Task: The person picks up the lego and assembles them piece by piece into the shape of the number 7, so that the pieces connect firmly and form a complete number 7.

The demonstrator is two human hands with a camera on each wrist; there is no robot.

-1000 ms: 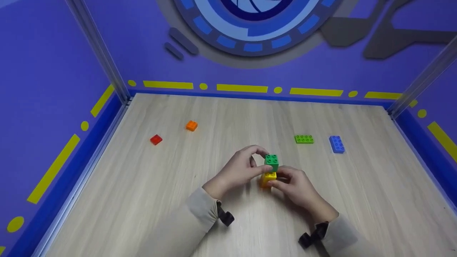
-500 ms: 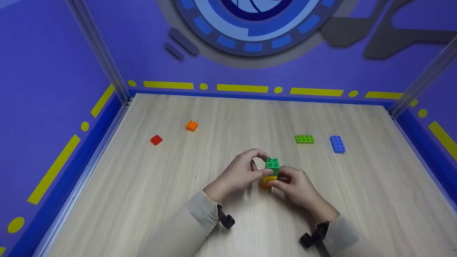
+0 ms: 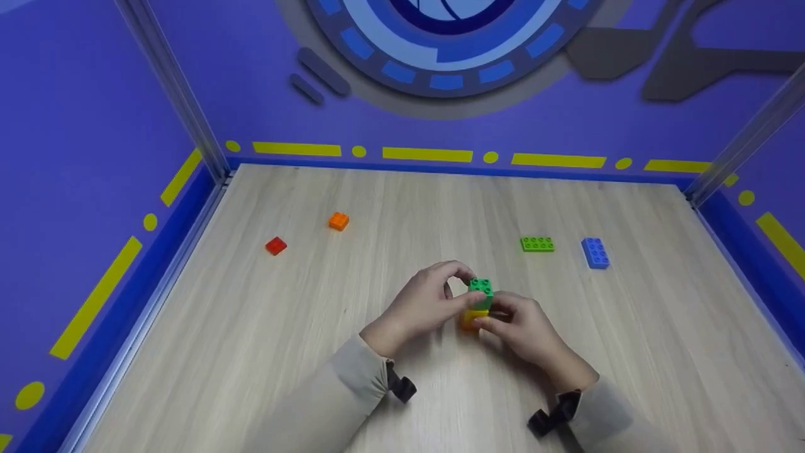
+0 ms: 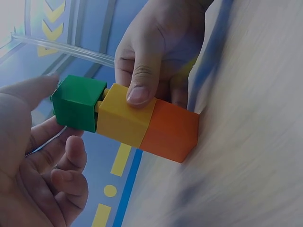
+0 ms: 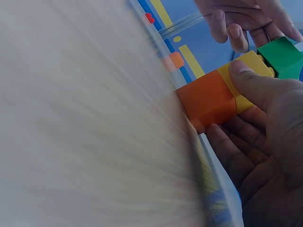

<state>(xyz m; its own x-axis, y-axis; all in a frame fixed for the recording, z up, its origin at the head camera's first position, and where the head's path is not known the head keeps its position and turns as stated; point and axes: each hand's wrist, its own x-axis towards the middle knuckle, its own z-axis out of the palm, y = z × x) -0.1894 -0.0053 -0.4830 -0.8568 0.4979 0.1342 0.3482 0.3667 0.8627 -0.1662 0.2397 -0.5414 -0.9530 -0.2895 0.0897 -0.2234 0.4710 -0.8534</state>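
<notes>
You are fitting the green block (image 4: 78, 104) onto the yellow block (image 4: 122, 116), judging by the studs that are showing in the gap between them. Your left hand (image 3: 427, 299) is pinching the green block, thumb and forefinger spreading only as wide as its sides, while the other fingers are curling loosely, clear of the stack. Your right hand (image 3: 528, 324) is gripping the yellow block, thumb on one face, fingers reaching round behind. Below it, the orange block (image 4: 171, 131) is joining flush and seems to be standing on the worktop (image 3: 201, 352), about midway between the left and right edges and well in from the far edge. The next move is probably calling for a straight push down until the gap is closing evenly, your right hand steadying the column.

Loose pieces are lying farther back: the red block (image 3: 275, 246) and small orange one (image 3: 339, 221) towards the far left corner, the lime block (image 3: 538, 244) and blue block (image 3: 595, 253) towards the far right.
</notes>
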